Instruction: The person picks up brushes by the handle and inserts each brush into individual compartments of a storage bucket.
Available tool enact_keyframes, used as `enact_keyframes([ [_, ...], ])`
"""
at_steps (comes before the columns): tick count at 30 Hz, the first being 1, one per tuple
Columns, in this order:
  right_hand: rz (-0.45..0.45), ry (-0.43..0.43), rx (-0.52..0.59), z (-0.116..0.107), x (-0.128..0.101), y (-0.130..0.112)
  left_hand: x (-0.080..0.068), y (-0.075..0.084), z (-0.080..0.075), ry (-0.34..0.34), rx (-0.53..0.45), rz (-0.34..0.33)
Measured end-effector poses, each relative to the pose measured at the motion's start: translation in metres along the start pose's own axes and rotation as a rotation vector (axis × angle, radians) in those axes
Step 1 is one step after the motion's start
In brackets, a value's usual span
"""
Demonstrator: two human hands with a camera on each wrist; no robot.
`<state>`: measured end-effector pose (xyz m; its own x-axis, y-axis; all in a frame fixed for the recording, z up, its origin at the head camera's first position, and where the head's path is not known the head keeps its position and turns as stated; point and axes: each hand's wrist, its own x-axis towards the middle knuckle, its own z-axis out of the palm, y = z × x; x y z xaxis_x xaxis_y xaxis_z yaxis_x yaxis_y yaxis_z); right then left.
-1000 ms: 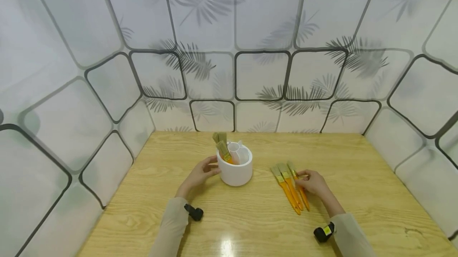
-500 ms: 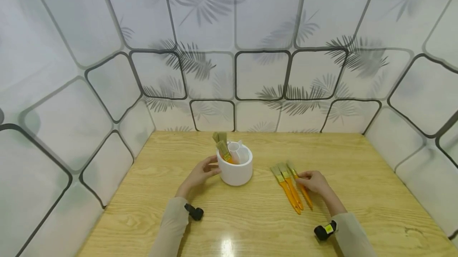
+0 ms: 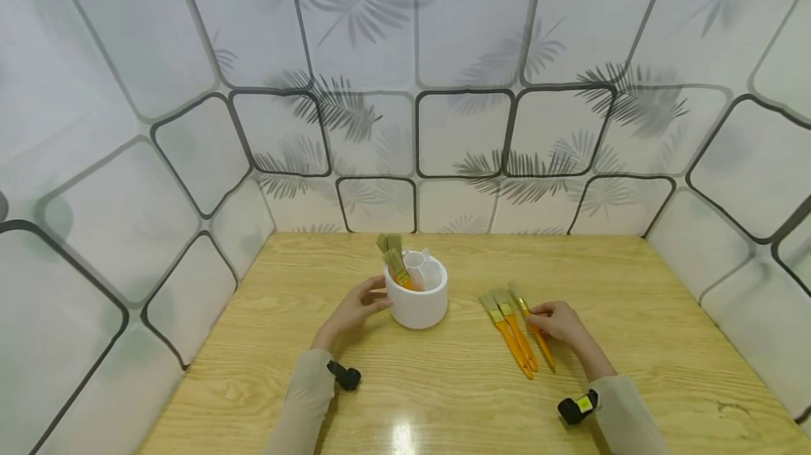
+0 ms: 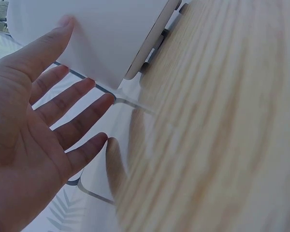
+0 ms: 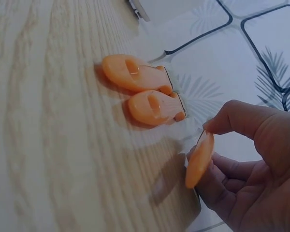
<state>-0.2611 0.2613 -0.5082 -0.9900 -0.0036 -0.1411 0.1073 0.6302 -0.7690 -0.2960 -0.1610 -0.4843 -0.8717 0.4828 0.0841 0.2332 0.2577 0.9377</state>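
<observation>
Left hand (image 3: 356, 306): beside the white pot (image 3: 417, 302), palm turned toward its wall, seemingly to steady it; fingers straight and spread, thumb tip at the wall in the left wrist view, other fingertips (image 4: 94, 99) just short of it.
White pot: upright near the table's (image 3: 443, 399) middle; holding two brushes (image 3: 394, 261) bristles up, plus a small white cup (image 3: 415, 265) inside.
Right hand (image 3: 560, 323): low over the table, right of the pot; thumb and fingers pinching the rightmost brush (image 3: 533, 329) along its orange handle.
Pinched brush: handle end (image 5: 199, 162) tipped up on edge off the wood in the right wrist view, likely to get a grip for lifting; bristle end toward the far wall.
Other two brushes (image 3: 509, 332): flat on the table, side by side, just left of the pinched one; untouched, handles toward the person.
Forearms: both stretched forward over the table, sleeves to the wrists, a wrist camera (image 3: 344, 375) on each.
</observation>
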Motion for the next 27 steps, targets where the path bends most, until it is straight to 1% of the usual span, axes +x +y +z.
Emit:
enact_keyframes([
  [6,0.003,-0.003,0.028,-0.001,-0.002,-0.002,0.0,-0.001,0.0,-0.005,-0.003,-0.005],
  [13,-0.024,0.017,0.01,0.0,-0.001,-0.004,0.0,-0.001,0.0,-0.004,-0.002,-0.01],
  [20,-0.034,-0.001,0.102,0.0,-0.003,-0.009,0.0,0.0,0.0,0.001,0.005,-0.007],
  [24,-0.068,-0.018,0.133,-0.004,-0.003,-0.013,0.0,0.0,0.0,0.002,0.004,-0.004],
  [27,-0.115,-0.032,0.14,-0.008,-0.005,-0.018,0.0,-0.001,0.0,0.0,-0.001,-0.003],
])
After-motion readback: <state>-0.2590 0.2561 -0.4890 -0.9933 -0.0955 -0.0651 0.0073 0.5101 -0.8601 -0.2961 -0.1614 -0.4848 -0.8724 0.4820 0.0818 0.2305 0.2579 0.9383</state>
